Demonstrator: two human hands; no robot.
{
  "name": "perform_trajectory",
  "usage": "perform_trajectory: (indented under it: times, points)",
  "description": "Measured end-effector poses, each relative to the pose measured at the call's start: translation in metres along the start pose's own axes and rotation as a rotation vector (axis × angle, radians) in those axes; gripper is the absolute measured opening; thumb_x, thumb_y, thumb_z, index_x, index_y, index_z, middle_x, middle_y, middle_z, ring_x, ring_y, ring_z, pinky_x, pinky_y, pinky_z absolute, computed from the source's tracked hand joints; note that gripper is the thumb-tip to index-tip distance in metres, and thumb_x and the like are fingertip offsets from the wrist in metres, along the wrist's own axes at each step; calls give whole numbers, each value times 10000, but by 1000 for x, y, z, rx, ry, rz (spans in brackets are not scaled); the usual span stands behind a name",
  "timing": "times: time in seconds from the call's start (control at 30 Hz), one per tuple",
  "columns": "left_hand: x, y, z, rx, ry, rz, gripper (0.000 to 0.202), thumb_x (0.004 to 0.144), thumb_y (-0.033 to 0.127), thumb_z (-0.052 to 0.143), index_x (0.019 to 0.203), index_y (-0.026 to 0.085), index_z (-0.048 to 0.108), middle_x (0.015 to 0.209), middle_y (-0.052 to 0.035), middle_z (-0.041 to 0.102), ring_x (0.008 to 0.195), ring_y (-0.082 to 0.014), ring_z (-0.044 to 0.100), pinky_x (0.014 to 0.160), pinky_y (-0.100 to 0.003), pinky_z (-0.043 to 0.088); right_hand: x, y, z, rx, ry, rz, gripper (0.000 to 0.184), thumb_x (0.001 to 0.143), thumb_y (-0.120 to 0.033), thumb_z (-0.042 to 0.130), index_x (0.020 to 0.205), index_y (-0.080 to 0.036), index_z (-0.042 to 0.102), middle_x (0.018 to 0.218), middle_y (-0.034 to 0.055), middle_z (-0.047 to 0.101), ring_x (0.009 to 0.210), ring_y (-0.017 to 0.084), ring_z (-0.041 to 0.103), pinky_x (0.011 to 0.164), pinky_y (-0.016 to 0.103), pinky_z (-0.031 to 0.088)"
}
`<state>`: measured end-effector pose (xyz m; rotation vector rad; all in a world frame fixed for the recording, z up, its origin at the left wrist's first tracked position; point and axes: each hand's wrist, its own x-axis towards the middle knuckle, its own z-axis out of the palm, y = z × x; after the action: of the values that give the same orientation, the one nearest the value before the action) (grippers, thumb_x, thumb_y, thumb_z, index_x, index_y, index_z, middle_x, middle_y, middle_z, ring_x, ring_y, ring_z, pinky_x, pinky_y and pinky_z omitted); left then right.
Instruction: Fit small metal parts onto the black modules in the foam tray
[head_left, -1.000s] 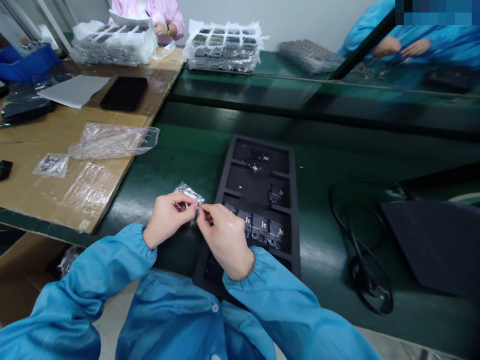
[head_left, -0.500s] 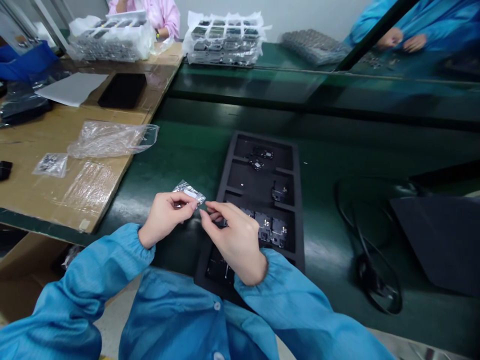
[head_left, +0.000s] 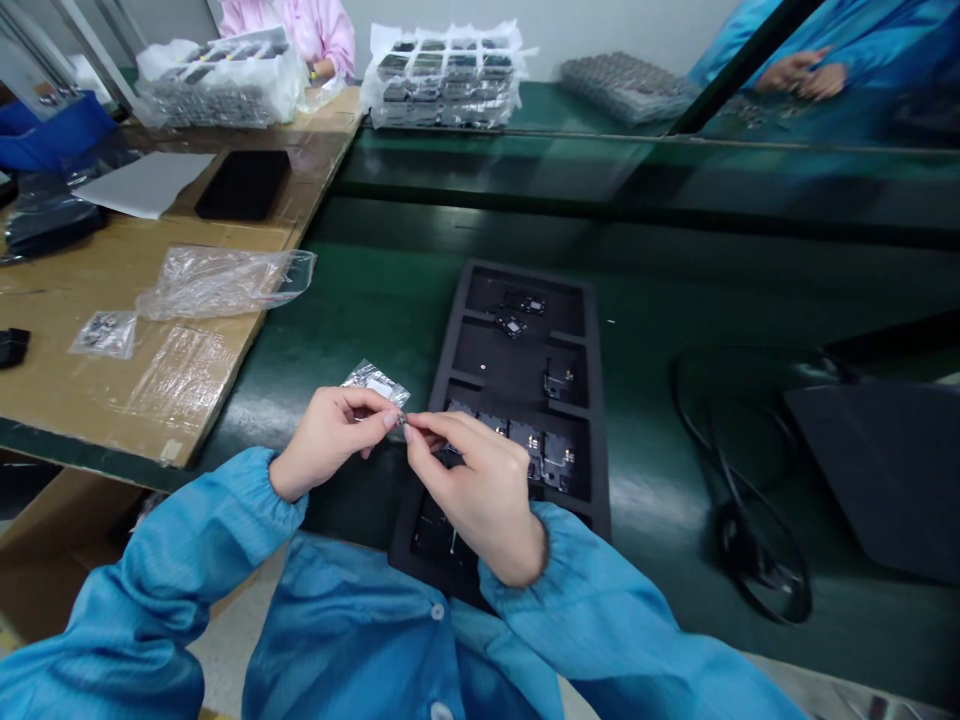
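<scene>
My left hand (head_left: 328,441) pinches a small clear plastic bag (head_left: 373,383) between thumb and fingers (head_left: 388,419), closed on its edge. My right hand (head_left: 480,490) meets it, fingertips narrowed on a tiny dark part at the bag's mouth. Both hover just left of the black foam tray (head_left: 592,400) lying on the green bench (head_left: 375,300).

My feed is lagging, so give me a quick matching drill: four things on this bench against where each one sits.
Things:
1. small clear bag
2. black foam tray
3. crumpled plastic wrap
4. coiled black cable

Places:
A. on the cardboard sheet
B. on the green belt, right of the tray
C. in the left hand
D. just beyond the right hand

Pairs: 1-C, 2-D, 3-A, 4-B
</scene>
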<state>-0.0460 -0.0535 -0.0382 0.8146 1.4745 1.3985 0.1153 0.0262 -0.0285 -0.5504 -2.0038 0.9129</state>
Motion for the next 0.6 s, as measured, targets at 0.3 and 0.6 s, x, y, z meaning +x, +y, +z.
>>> perform_trajectory:
  times: [0.3,0.6]
  points:
    - [-2,4,5,-24,7,-10,164,784,311,772,782,146,774,710,-32,703,489,-79,511,444,-204,414,-3,0,-1,-155,53,-123,37,947,-148,682,924,-177,688,832,15,710,676,165,671,683,282,555]
    - [-6,13,14,230,131,223,75,758,219,741,723,161,773,751,-61,750,711,-176,676,618,-253,534,-4,4,-1,-274,-3,-209,90,990,-110,612,941,-166,663,876,47,728,771,208,702,754,329,559]
